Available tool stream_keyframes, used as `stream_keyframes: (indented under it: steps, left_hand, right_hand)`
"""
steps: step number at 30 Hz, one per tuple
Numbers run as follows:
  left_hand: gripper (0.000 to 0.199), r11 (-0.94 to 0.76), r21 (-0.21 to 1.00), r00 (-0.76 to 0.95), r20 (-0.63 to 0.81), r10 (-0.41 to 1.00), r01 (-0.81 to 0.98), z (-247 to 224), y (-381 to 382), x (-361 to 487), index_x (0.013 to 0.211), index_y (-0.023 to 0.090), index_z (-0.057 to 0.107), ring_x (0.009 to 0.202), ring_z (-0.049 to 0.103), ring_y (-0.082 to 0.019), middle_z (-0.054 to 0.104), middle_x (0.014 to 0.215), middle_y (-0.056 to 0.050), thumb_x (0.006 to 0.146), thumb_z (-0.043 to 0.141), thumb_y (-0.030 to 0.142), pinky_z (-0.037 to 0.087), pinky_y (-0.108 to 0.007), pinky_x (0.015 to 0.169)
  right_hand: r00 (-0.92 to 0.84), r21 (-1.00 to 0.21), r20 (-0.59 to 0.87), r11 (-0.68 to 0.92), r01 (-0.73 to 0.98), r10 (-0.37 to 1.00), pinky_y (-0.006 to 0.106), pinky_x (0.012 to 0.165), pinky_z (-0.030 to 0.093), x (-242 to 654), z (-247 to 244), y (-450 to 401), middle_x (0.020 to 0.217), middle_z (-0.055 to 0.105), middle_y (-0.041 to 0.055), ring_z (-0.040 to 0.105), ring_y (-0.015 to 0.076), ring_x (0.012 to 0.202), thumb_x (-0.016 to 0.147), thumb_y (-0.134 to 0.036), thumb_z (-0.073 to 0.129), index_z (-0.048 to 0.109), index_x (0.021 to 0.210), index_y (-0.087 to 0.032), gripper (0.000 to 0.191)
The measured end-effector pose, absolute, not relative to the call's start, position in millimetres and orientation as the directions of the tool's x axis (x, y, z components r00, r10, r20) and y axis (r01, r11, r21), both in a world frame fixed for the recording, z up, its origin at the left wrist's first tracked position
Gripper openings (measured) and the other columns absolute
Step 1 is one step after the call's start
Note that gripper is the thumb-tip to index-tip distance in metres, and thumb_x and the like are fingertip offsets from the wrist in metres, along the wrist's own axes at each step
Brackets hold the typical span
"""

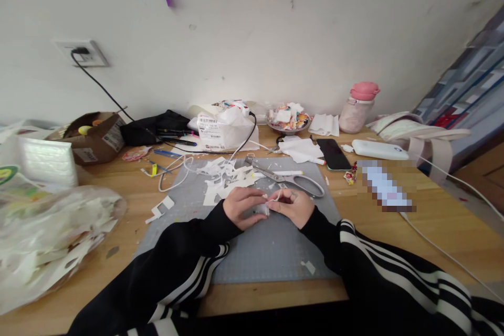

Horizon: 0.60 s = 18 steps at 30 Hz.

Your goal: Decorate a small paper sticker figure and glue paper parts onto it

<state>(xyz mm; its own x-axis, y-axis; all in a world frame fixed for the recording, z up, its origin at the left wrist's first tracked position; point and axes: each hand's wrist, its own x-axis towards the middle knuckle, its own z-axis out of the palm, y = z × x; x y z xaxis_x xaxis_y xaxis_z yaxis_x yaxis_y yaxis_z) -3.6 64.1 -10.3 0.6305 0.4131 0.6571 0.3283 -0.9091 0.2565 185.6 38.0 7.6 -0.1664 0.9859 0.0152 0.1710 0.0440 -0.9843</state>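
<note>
Over the grey cutting mat [271,252], my left hand [243,207] is closed with thumb and fingers on a small white paper piece [261,210]. My right hand [293,206] meets it from the other side, pinching a thin white strip [277,195] at the edge of that piece. Fingers hide part of both, so whether strip and piece are joined I cannot tell. Just beyond the hands lie scissors [311,185] with grey handles and a heap of white paper scraps [222,178]. A marker [289,172] rests beside the blades.
Behind the mat stand a white package [220,128], a bowl of scraps [289,122] and a pink-lidded bottle [357,107]. A dark phone [334,154] and a white power bank [380,149] lie right. Plastic bags [59,236] and a cardboard box [92,139] occupy the left.
</note>
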Motion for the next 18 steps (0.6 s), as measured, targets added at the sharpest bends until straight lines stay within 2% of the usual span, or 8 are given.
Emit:
stream_keyframes:
  steps: [11, 18]
  left_hand:
    - [0.032, -0.905, 0.196, 0.586, 0.706, 0.398, 0.379, -7.9, 58.4, -0.5, 0.108, 0.015, 0.054, 0.087, 0.064, -0.019, 0.069, 0.096, -0.011, 0.083, 0.059, 0.036, 0.047, -0.031, 0.076]
    - [0.026, -0.878, 0.239, 0.584, 0.669, 0.459, 0.416, -7.0, 55.3, 1.9, 0.1, 0.016, 0.056, 0.088, 0.065, -0.019, 0.07, 0.097, -0.011, 0.085, 0.057, 0.038, 0.044, -0.032, 0.077]
  right_hand:
    - [-0.095, -0.957, -0.038, -0.009, 0.29, 0.995, 0.022, 0.044, 0.025, 183.8, 8.8, 36.0, 0.045, 0.043, -0.006, 0.034, 0.0087, 0.044, 0.057, -0.041, 0.063, 0.059, 0.057, -0.017, 0.024]
    - [-0.051, -0.932, 0.044, 0.059, 0.356, 0.998, 0.022, 0.043, 0.023, 180.9, 12.9, 34.0, 0.042, 0.034, -0.0079, 0.03, 0.0077, 0.042, 0.059, -0.03, 0.061, 0.052, 0.049, -0.018, 0.017]
